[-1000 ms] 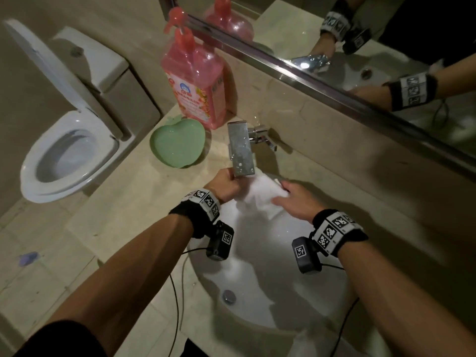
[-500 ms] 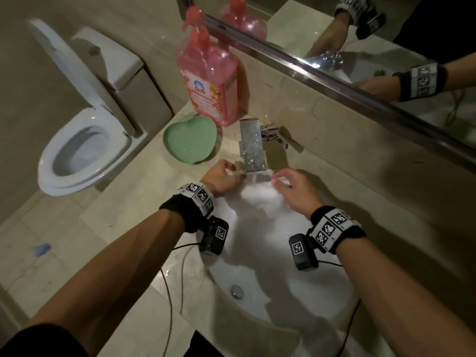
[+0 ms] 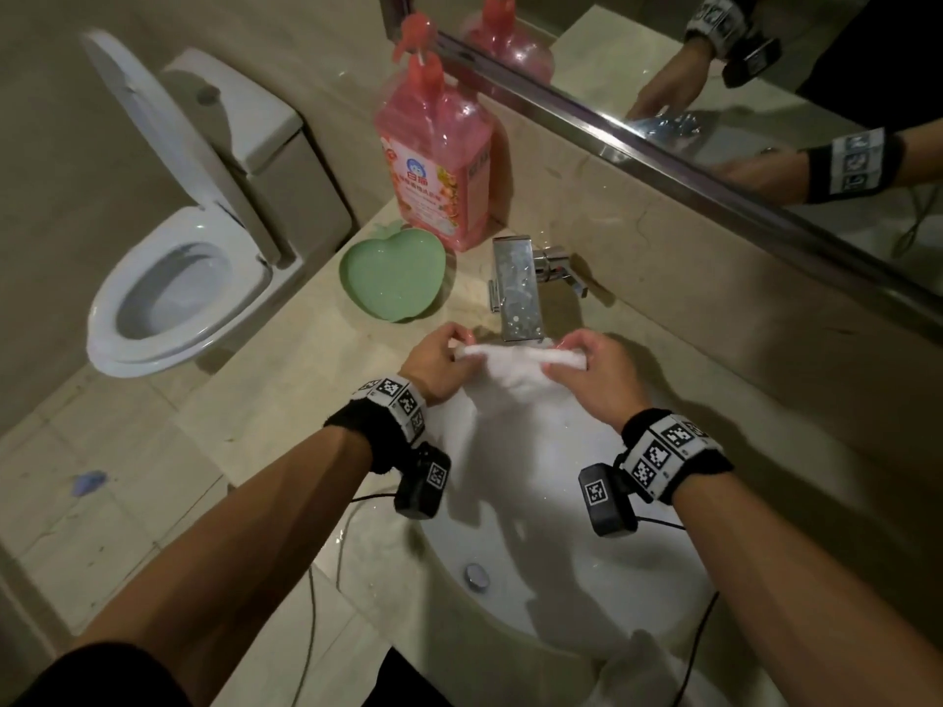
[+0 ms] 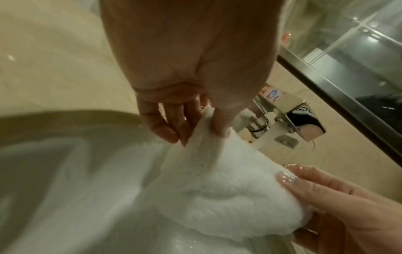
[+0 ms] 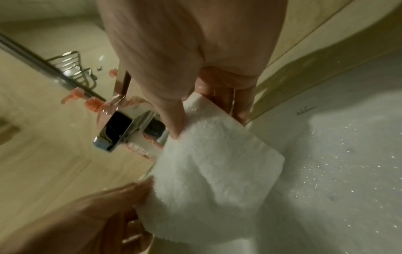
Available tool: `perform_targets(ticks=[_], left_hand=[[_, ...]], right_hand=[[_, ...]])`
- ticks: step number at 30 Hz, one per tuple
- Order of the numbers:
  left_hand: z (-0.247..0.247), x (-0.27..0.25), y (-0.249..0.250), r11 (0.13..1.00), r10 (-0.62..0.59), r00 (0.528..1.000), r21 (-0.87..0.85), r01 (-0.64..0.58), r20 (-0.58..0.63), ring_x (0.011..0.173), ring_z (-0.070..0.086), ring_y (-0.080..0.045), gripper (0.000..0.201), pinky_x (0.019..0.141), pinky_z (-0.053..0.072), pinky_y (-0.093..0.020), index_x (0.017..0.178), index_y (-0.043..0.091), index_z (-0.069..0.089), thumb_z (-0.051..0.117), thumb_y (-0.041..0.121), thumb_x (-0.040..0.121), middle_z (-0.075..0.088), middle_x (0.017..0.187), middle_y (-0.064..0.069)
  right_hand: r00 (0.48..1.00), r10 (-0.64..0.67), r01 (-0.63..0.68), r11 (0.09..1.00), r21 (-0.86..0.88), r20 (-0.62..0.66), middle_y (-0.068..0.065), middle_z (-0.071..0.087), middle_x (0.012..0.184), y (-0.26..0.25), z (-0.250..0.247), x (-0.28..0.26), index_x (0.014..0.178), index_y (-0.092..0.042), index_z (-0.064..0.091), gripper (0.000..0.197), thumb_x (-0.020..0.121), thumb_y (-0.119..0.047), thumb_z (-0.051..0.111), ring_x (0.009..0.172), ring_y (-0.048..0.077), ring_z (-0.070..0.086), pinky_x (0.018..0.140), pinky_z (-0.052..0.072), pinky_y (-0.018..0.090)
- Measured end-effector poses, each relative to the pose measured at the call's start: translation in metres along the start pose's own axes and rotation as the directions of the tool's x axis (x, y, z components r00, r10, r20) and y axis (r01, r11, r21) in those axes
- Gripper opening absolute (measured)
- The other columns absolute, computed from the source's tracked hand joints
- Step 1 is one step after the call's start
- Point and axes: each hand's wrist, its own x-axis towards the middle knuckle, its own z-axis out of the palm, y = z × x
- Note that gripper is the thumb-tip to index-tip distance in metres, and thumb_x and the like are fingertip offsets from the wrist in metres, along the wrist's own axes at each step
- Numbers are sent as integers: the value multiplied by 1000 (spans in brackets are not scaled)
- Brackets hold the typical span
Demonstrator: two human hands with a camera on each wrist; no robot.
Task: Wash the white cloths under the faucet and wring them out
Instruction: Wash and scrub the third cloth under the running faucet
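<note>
**Head view: white cloth stretched under the faucet**

Head view, left to right: open toilet [image 3: 168, 278] beyond the counter's end; green apple-shaped dish [image 3: 393, 278] and pink pump bottle [image 3: 433, 160] on the counter; chrome faucet [image 3: 518, 288] behind the white basin [image 3: 536, 528]; mirror [image 3: 714, 68] along the back wall.

Left hand [image 3: 439, 362] pinched on the left end of the white cloth [image 3: 515, 367], thumb over the top edge, fingers [image 4: 174, 120] curled behind. Cloth held taut just below the spout and above the basin, lower part sagging toward the bowl. Right hand [image 3: 597, 369] clamped on the right end, thumb in front, fingers [image 5: 237, 103] behind. Water stream seen beside the cloth in the left wrist view; droplets scattered across the bowl.

Judged as the rinsing step, wringing not yet begun. To do it well: keep both pinches firm, feed the slack middle into the stream, not just the top edge; rub the halves together; stay low over the bowl to limit splashing onto the counter. Only one cloth seen.
</note>
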Motion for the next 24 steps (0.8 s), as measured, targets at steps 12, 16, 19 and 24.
perform_targets(ticks=[12, 16, 19, 24], left_hand=[[34, 19, 33, 986, 26, 994, -168, -8, 104, 77, 65, -10, 35, 61, 52, -13, 100, 12, 68, 83, -1, 71, 69, 83, 9], [25, 13, 35, 971, 56, 990, 222, -84, 129, 100, 65, -21, 38, 87, 51, -27, 121, 15, 67, 74, 17, 84, 71, 109, -3], [14, 6, 35, 897, 143, 984, 406, -173, 104, 103, 62, -30, 25, 79, 41, -23, 117, 11, 67, 57, 19, 96, 68, 112, -13], [-14, -6, 26, 879, 196, 977, 427, -212, 82, 101, 59, -33, 31, 78, 39, -32, 109, 9, 65, 42, 31, 104, 67, 110, -14]], right_hand=[[990, 142, -143, 986, 86, 15, 5, 66, 114, 20, -39, -8, 121, -23, 65, 48, 79, -8, 84, 96, 21, 64, 82, 56, 37], [995, 87, -83, 994, -69, 55, 6, 63, 117, 16, -29, -8, 126, -21, 64, 47, 84, -1, 75, 88, 18, 61, 81, 58, 38], [998, 18, -13, 995, -95, 61, -1, 63, 117, 9, -20, -7, 127, -21, 66, 35, 93, -13, 71, 99, 17, 60, 80, 48, 29], [989, 39, -26, 995, -96, 139, 9, 66, 126, -6, -6, -1, 138, -13, 60, 39, 100, -23, 63, 112, 28, 62, 94, 49, 39]])
